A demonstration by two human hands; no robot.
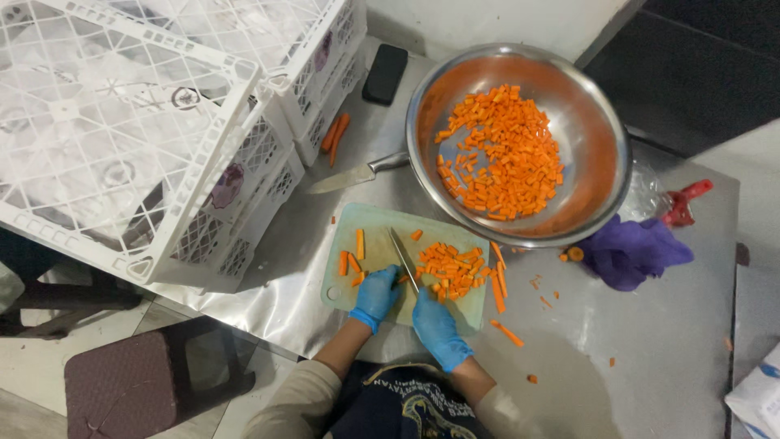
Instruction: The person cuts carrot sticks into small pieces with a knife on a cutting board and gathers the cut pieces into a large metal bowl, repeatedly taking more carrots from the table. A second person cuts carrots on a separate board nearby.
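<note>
Carrot sticks (355, 258): I see them lying on the pale green cutting board (370, 223), beside a heap of diced carrot (452, 267); I judge them light, stiff and apt to roll, best pinned near the cut end.
Knife (404, 258): blade slants across the board; I judge it rigid and sharp, to be taken by the handle only.
Right hand (439, 329): blue-gloved, closed around the knife handle.
Left hand (376, 294): blue-gloved, fingers curled down onto the board just beside the blade; whether it pins a stick I cannot tell.
Steel bowl (597, 122): on the desk (650, 358) beyond the board, holding diced carrot.
Second knife (353, 176): lies idle left of the bowl.
</note>
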